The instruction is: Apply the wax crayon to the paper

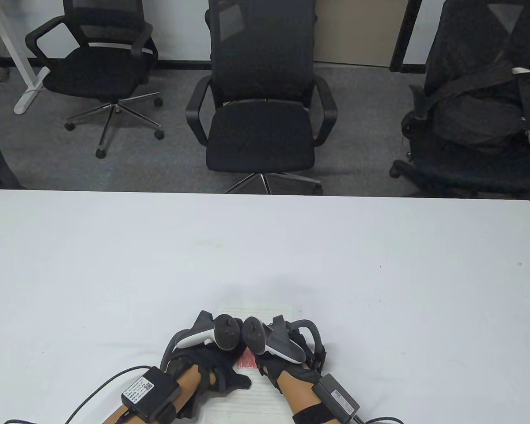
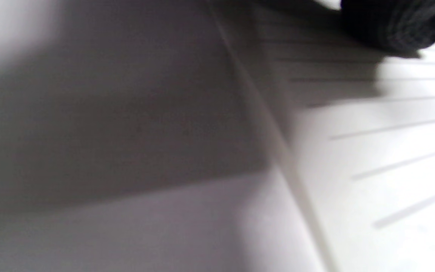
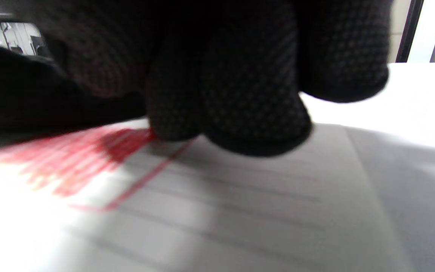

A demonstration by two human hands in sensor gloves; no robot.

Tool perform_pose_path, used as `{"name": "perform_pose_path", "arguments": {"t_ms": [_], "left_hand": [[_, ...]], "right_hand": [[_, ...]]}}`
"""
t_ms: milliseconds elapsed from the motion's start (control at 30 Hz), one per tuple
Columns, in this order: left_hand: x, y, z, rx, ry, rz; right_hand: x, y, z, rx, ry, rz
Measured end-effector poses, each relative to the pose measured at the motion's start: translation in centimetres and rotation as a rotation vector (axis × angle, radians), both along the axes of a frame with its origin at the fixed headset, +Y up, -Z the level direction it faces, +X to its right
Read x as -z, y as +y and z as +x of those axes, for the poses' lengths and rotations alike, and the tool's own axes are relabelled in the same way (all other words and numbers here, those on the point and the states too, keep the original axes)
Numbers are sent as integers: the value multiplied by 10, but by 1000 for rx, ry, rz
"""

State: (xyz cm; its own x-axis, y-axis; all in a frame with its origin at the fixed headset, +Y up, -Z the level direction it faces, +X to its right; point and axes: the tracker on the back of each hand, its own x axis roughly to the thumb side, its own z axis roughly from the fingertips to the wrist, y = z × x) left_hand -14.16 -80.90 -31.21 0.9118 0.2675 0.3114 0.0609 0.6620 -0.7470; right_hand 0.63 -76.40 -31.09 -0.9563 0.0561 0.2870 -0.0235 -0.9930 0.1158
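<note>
A lined sheet of paper (image 1: 247, 397) lies at the table's near edge, mostly under both hands. A patch of red crayon strokes (image 1: 246, 362) sits on it between the hands. My left hand (image 1: 218, 371) rests on the paper's left part, and one dark fingertip (image 2: 395, 22) shows on the lined paper (image 2: 391, 151). My right hand (image 1: 276, 369) is curled just right of the red patch. In the right wrist view its fingers (image 3: 232, 113) bunch over a small red crayon tip (image 3: 151, 133) that touches the paper (image 3: 240, 211) at the edge of the red strokes (image 3: 70, 158). The fingers hide the crayon's body.
The white table (image 1: 115, 265) stretches wide to both sides and beyond the hands. Black office chairs (image 1: 260, 110) stand on the floor past its far edge. Cables run from both wrists to the bottom edge.
</note>
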Motion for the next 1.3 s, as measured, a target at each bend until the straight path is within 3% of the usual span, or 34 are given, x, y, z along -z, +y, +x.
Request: {"name": "perform_pose_path", "arguments": {"t_ms": [100,333,700,1100,1300], "left_hand": [[0,0,0,0,0,0],[0,0,0,-1,1,0],[1,0,0,-6,-4,2],[-2,11,4,-85,-37,59],[-6,1,17,-41,-65,75]], "right_hand": [[2,2,1,-16,-1,-142],[1,-1,1,13,-46,35],[6,13,26,153,-100,34],[4,14,26,144,-91,23],[4,8,27,157,-82,-15]]}}
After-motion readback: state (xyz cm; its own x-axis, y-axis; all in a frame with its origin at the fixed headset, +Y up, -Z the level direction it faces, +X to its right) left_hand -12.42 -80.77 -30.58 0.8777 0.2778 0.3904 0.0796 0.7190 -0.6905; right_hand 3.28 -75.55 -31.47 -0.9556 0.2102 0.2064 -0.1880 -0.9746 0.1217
